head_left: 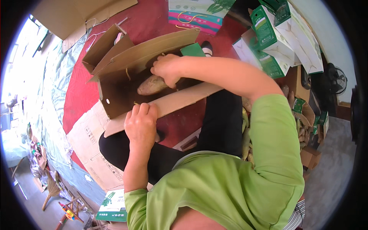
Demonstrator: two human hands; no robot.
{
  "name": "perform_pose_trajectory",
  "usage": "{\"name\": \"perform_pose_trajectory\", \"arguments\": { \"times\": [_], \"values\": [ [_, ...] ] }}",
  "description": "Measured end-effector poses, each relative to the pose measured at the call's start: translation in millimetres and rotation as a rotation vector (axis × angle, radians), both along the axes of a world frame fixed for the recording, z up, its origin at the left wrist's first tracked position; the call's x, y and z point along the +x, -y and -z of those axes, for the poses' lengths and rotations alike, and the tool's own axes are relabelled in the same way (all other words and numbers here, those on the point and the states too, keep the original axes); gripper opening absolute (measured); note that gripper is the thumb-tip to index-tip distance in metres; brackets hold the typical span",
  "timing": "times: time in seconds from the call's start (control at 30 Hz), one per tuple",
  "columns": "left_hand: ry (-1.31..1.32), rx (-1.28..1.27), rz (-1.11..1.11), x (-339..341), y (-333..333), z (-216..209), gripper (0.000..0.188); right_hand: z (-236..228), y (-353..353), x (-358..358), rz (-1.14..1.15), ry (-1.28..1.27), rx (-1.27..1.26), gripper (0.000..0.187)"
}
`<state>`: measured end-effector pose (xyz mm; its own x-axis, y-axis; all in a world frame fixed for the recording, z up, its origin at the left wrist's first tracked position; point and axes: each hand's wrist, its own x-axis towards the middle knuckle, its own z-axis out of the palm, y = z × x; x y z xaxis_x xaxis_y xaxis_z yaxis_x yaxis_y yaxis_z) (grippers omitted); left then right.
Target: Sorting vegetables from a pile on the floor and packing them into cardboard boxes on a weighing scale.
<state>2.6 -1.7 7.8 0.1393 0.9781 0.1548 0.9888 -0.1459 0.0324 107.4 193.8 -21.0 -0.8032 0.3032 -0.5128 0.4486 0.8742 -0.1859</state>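
Observation:
An open brown cardboard box (184, 100) stands in front of me with its long flaps raised. Inside it, my right hand (167, 69) has its fingers closed over one end of a large, pale brown tuber (148, 86). The tuber lies slantwise, its rounded end toward the box's left wall; whether it rests on the bottom I cannot tell. My left hand (141, 120) is closed over the edge of the near flap, thumb and fingertips partly hidden. Twisted cord loops (128, 74) hang on the inner side of the far flap.
White and green cartons (268, 42) are stacked at the far right. More tubers (245, 132) lie by my right side, partly behind my arm. A flattened cardboard sheet (90, 147) lies to the left on the red floor covering (74, 103). A printed gift box (199, 15) stands beyond the open box.

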Motion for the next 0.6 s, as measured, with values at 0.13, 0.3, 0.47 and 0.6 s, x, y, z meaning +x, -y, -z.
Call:
{"name": "perform_pose_trajectory", "arguments": {
  "times": [0.13, 0.3, 0.47, 0.6],
  "values": [
    [0.013, 0.016, -0.006, 0, 1, 1, 0.022, 43, -5, -5, -0.09, 0.261, -0.004, 0.061],
    [0.005, 0.116, 0.029, -1, -2, 5, 0.019, 72, -5, 11, -0.068, 0.379, -0.023, 0.037],
    [0.044, 0.102, 0.044, 0, -5, 4, 0.02, 51, -5, 11, -0.125, 0.228, -0.049, 0.029],
    [-0.002, 0.065, -0.016, 5, -6, 5, 0.018, -21, -4, 42, 0.072, -0.352, -0.326, 0.037]
  ]
}}
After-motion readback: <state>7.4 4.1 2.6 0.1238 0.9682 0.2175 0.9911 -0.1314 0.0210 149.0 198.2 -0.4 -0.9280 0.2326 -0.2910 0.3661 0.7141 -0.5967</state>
